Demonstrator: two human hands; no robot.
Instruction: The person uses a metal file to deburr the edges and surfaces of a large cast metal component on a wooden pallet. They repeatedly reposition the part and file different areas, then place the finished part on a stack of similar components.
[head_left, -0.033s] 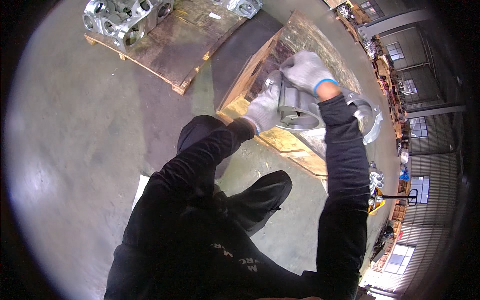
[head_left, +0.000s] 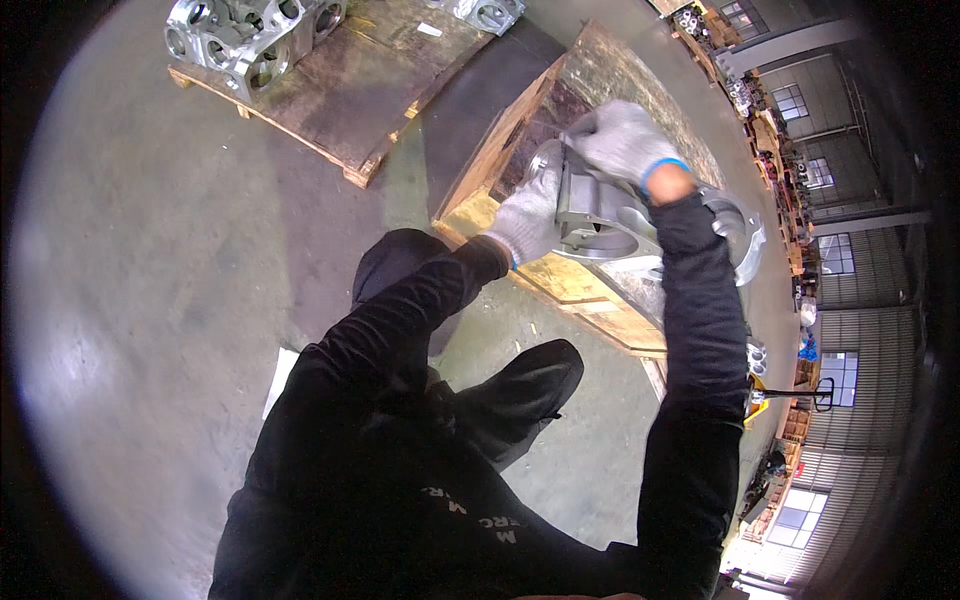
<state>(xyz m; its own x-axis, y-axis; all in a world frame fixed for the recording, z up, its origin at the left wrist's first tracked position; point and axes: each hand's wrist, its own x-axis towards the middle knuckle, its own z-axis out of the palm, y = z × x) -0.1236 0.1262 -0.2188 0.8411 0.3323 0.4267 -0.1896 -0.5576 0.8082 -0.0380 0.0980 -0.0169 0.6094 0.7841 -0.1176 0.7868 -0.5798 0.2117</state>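
A silver-grey metal casting (head_left: 597,208) with large round openings rests on top of a wooden crate. My left hand (head_left: 530,212), in a whitish knit glove, wraps round the casting's left end. My right hand (head_left: 625,145), in a matching glove with a blue cuff edge, is closed just over the casting's far side. Its fingers curl inward, and whatever they hold is hidden and slightly blurred. The casting's right end, with a rounded flange (head_left: 735,235), shows beyond my right wrist.
The wooden crate (head_left: 610,310) stands on the grey concrete floor (head_left: 170,260). At the upper left, a wooden pallet (head_left: 340,90) carries more metal castings (head_left: 250,50). A yellow pallet jack (head_left: 757,400) stands at the right, near rows of goods along the wall.
My right hand and forearm have shifted slightly to the right over the casting. My left hand stays in place on it.
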